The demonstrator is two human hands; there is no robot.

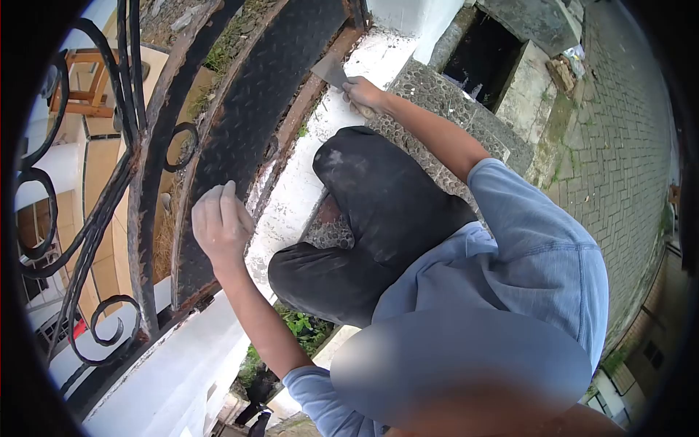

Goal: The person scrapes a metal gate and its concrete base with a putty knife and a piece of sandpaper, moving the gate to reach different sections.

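Observation:
My right hand (362, 97) is closed round the handle of a scraper (332, 71). Its flat metal blade lies over the rusty edge of a black metal plate (251, 95), beside a white-painted ledge (291, 197). Further down the same plate is my left hand (220, 222), dusty with white powder. Its fingers are loosely bent, with the thumb apart, and nothing shows in it. Whether its fingertips touch the metal I cannot tell. My knees, in black trousers (386, 197), are bent close to the ledge.
Black scrolled ironwork (131, 146) stands at the left, with a wooden chair (91, 84) beyond it. A dark open drain (484, 58) lies at the top right, near pebbled paving (426, 95). Paving bricks (619, 160) run along the right. Green plants (306, 328) grow below the ledge.

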